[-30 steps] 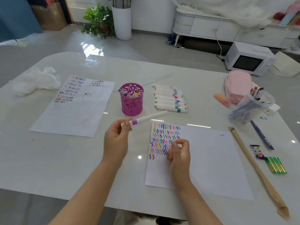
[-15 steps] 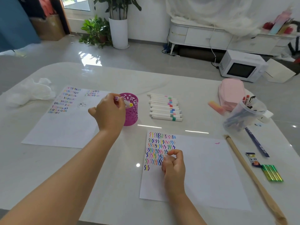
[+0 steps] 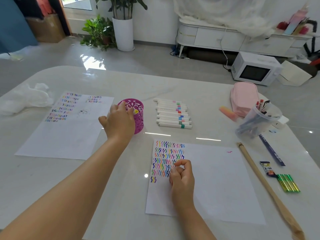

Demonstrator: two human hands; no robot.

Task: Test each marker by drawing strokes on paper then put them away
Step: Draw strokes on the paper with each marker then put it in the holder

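My left hand is at the left rim of the pink cut-out pen cup, with its fingers relaxed over the opening. Marker ends, one with a yellow tip, stick up inside the cup beside my fingertips. My right hand rests on the test paper with its fingers curled and nothing in them, just right of the rows of coloured squiggles. A row of several white markers with coloured bands lies right of the cup.
A second sheet with strokes lies at the left, with crumpled white tissue beyond it. At the right are a pink pouch, a clear cup of pens, a long wooden stick, a ruler and green refills.
My left hand carried the purple-banded marker from above the paper to the pink cup, and the marker is no longer visible in its fingers. My right hand stayed on the paper.
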